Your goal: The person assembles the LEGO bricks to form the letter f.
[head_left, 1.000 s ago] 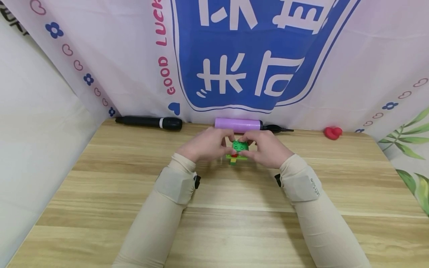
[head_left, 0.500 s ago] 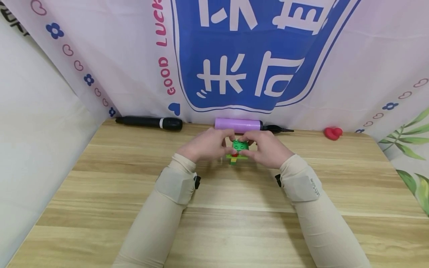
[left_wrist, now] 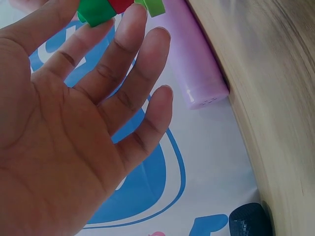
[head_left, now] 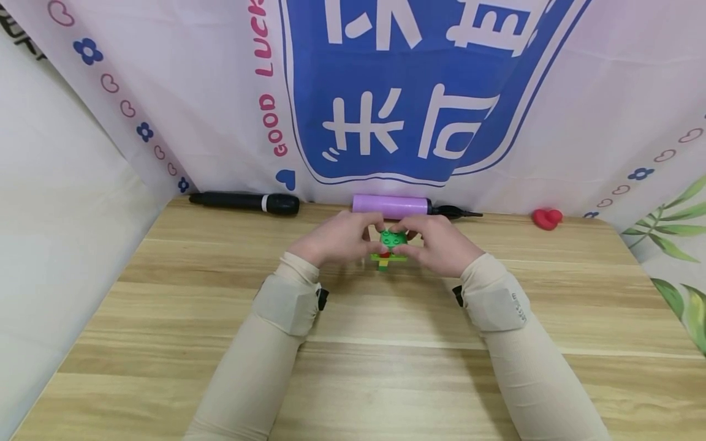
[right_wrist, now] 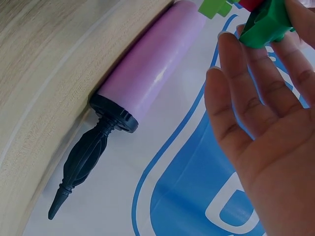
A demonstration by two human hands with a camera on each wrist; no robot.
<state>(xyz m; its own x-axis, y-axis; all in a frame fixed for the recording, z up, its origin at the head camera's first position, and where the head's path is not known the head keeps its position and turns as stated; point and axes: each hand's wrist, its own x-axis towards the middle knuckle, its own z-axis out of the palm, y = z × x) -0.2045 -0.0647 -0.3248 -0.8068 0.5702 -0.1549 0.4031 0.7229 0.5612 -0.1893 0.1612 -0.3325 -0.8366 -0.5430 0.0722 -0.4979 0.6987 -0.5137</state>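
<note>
Toward the back of the table, my left hand (head_left: 341, 237) and my right hand (head_left: 441, 244) pinch a green studded toy brick (head_left: 394, 239) from both sides with thumbs and fingertips. The brick belongs to a small stack. Below it show a red brick (head_left: 385, 253), a lime-green piece (head_left: 399, 258) and a small yellow piece (head_left: 383, 264). In the left wrist view, the green brick (left_wrist: 98, 11) is at the top edge by the fingertips. The right wrist view shows the green brick (right_wrist: 268, 23) near the thumb and fingers. Fingers cover the stack's sides.
Behind the hands lies a purple hand pump (head_left: 391, 206) with a black nozzle, against the printed cloth (head_left: 209, 110). A black microphone-like object (head_left: 278, 204) lies at the back left. A small red toy duck (head_left: 547, 218) sits at the back right of the wooden table (head_left: 380, 380).
</note>
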